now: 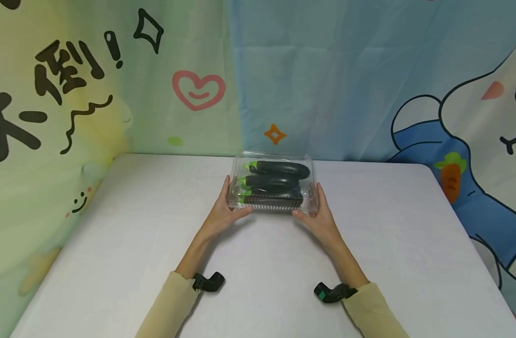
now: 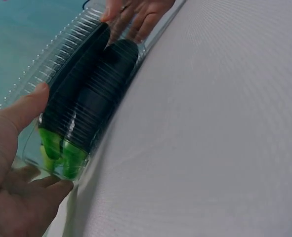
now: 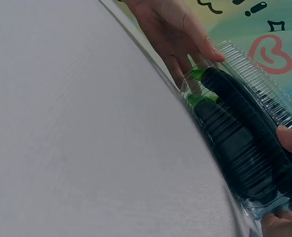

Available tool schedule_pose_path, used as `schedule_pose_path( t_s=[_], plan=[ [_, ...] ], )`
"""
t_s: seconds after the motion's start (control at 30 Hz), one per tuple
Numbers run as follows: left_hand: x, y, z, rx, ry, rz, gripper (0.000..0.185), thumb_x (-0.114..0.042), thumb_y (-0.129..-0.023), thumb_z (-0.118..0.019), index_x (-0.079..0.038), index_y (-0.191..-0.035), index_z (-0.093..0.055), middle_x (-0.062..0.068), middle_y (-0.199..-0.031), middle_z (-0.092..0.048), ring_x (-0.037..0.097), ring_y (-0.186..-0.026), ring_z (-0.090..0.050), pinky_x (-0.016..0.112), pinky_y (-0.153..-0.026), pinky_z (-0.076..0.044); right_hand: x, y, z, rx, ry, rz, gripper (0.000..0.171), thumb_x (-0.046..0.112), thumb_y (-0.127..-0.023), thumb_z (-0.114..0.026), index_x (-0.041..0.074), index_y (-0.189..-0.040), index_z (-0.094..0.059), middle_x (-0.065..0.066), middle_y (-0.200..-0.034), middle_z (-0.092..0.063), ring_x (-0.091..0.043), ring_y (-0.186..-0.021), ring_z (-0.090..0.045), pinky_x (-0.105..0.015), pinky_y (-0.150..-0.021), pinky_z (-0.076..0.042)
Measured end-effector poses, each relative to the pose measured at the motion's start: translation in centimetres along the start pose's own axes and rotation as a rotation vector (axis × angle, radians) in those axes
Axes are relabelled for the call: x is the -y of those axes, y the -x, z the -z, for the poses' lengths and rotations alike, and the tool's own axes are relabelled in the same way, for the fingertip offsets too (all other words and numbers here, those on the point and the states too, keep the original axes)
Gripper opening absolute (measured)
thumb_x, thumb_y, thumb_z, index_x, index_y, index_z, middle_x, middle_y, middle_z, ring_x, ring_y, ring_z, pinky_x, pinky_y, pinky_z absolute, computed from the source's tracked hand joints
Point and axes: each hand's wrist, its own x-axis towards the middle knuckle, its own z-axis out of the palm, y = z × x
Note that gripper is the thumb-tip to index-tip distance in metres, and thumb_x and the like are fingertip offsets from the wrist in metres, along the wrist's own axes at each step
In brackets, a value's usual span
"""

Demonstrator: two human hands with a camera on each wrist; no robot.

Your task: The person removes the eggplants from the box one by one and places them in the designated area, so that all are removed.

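Near the table's back edge, a clear plastic clamshell box (image 1: 307,188) holds several dark eggplants (image 1: 281,169) with green stem ends. The stems point to the left. My left hand (image 1: 223,213) grips the left end of the box, its thumb on the near side. At the other end, my right hand (image 1: 321,223) grips the box in the same way. Fingers of the left hand (image 2: 17,163) reach under the stem end in the left wrist view. Whether the box touches the table is hard to tell.
A white cloth covers the table (image 1: 275,281). Behind it hangs a printed curtain (image 1: 325,84) with cartoon drawings, close to the far table edge. Each wrist wears a black camera mount, one left (image 1: 209,282) and one right (image 1: 335,293).
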Motion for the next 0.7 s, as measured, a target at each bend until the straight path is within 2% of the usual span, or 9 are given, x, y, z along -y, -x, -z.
schedule_pose_path(
  t_s=[0.27,0.5,0.7],
  plan=[
    [-0.2,0.1,0.0,0.003,-0.053,0.027,0.118,-0.027,-0.081,-0.079,-0.021,-0.156,0.011,0.005,-0.165,0.004,0.028,-0.152,-0.006,0.050,-0.118,-0.023,0.1,0.1,-0.3,-0.025,-0.039,-0.016,0.103,0.017,-0.089,-0.070,0.020,-0.157,0.007,0.000,-0.164,0.009,-0.025,-0.153,0.003,-0.052,-0.121,-0.015],
    [-3.2,1.7,0.1,0.056,-0.025,0.047,0.112,-0.022,-0.086,-0.074,-0.016,-0.155,0.013,0.009,-0.165,0.006,0.030,-0.152,-0.006,0.048,-0.119,-0.020,-0.1,0.0,0.1,-0.004,-0.012,-0.008,0.101,0.019,-0.091,-0.068,0.016,-0.157,0.008,-0.004,-0.164,0.009,-0.027,-0.153,0.003,-0.050,-0.121,-0.014],
    [-3.0,1.6,0.3,0.069,-0.007,0.050,0.111,-0.022,-0.087,-0.073,-0.018,-0.155,0.014,0.008,-0.165,0.005,0.028,-0.152,-0.009,0.045,-0.120,-0.019,-0.1,0.0,0.3,0.021,-0.003,0.008,0.100,0.023,-0.091,-0.068,0.015,-0.157,0.007,-0.005,-0.164,0.009,-0.030,-0.152,0.002,-0.052,-0.121,-0.012]
  ],
)
